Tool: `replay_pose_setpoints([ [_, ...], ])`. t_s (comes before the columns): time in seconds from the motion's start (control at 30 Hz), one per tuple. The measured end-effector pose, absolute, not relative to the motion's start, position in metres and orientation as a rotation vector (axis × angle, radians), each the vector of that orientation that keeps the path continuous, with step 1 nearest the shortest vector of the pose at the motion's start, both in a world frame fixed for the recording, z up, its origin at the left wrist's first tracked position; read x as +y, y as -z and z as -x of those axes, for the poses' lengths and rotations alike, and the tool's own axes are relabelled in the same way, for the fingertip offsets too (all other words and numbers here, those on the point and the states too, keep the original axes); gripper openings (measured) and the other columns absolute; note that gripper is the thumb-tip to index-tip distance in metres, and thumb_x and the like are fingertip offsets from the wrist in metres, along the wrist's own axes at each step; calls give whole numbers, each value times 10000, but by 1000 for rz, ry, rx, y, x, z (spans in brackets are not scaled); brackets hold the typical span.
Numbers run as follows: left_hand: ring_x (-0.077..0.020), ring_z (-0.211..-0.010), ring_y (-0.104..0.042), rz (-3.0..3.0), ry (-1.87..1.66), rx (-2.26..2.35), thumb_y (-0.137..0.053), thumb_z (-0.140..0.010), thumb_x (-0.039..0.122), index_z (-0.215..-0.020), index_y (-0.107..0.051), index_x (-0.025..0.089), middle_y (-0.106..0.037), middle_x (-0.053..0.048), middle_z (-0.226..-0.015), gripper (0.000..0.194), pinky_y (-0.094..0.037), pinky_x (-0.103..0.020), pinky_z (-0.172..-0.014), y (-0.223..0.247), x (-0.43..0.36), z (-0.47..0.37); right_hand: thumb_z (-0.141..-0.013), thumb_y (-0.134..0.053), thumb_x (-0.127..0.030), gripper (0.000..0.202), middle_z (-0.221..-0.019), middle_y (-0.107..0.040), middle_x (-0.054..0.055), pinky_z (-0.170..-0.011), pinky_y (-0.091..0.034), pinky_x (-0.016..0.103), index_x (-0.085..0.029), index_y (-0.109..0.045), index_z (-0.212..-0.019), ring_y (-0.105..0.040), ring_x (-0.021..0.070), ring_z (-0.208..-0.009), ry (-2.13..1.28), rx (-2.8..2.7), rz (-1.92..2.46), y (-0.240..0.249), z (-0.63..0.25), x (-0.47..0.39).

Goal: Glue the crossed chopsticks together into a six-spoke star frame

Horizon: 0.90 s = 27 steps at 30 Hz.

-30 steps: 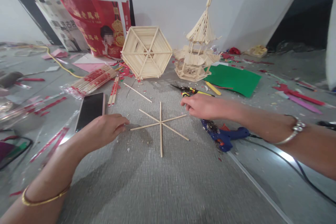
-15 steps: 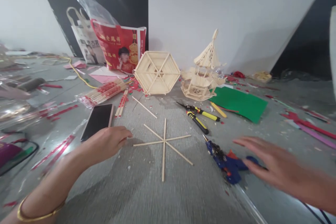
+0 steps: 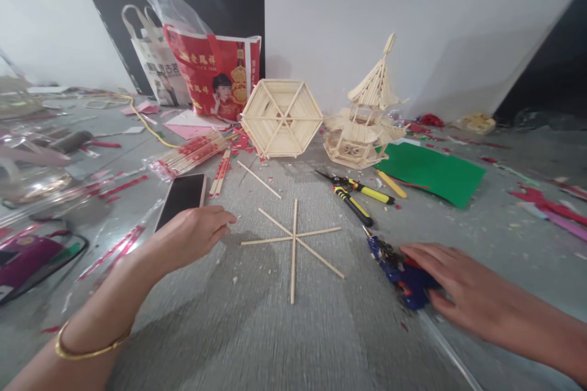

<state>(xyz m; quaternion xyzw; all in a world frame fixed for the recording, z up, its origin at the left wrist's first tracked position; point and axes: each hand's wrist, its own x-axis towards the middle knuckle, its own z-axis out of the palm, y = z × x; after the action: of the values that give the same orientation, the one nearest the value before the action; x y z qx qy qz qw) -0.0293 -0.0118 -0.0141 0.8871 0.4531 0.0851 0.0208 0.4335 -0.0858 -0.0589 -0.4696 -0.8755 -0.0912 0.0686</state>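
Note:
Six thin wooden arms form a flat star (image 3: 294,269) on the grey surface between my hands. My left hand (image 3: 195,235) hovers left of the star, near a black-screened phone (image 3: 183,195), its fingers loosely bent and apart with nothing in them. At the right, my right hand (image 3: 458,284) reaches over a blue glue gun (image 3: 406,278), fingers spread on and around its body; no closed grip shows. The gun's nozzle points toward pliers with yellow-black handles (image 3: 355,204). A single loose stick (image 3: 259,179) lies behind the star.
Behind stand a hexagonal stick panel (image 3: 282,119) and a stick pagoda (image 3: 360,128). A red bag (image 3: 215,76) leans by the wall. Green card (image 3: 433,174) lies right, packed sticks (image 3: 190,154) left, and a purple object (image 3: 34,259) at far left.
My right hand has moved left onto the glue gun. My left hand remains near the phone with little change. The view has shifted slightly.

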Motion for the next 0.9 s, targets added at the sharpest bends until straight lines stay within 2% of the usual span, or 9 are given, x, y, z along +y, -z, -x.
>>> replay_pose_setpoints([
  [0.23, -194, -929, -648, -2751, -206, 1433, -366, -931, 260, -1049, -659, 176, -696, -77, -1006, 328, -484, -314, -828, 9, -13, 27, -702, -398, -105, 560, -1172, -651, 151, -884, -554, 441, -192, -636, -1202, -637, 293, -1039, 213, -2643, 1405, 65, -433, -85],
  [0.4, -200, -928, -648, -2750, -169, 1431, -370, -928, 238, -1050, -657, 160, -693, -82, -994, 322, -488, -328, -830, 5, -14, 24, -724, -411, -113, 536, -1152, -647, 170, -868, -557, 442, -171, -625, -1212, -638, 304, -1012, 152, -2646, 1406, 64, -434, -84],
  [0.57, -213, -965, -640, -2744, -118, 1423, -383, -942, 202, -1075, -647, 133, -686, -88, -1038, 304, -489, -347, -858, 1, -16, 22, -678, -430, -70, 577, -1167, -641, 132, -892, -540, 418, -242, -631, -1190, -627, 283, -1029, 101, -2644, 1399, 59, -435, -86],
  [0.7, -220, -969, -635, -2752, -72, 1435, -383, -950, 199, -1079, -640, 129, -684, -92, -1049, 295, -489, -352, -844, 1, -15, 23, -696, -391, -42, 541, -1183, -632, 118, -898, -528, 436, -211, -633, -1151, -613, 265, -1054, 77, -2668, 1428, 57, -432, -86],
  [0.9, -220, -965, -645, -2778, -89, 1426, -394, -941, 207, -1079, -643, 166, -688, -78, -1050, 287, -492, -349, -845, 7, -11, 27, -686, -355, -9, 528, -1124, -654, 122, -856, -537, 397, -172, -643, -1098, -629, 240, -997, 156, -2684, 1388, 50, -425, -87],
])
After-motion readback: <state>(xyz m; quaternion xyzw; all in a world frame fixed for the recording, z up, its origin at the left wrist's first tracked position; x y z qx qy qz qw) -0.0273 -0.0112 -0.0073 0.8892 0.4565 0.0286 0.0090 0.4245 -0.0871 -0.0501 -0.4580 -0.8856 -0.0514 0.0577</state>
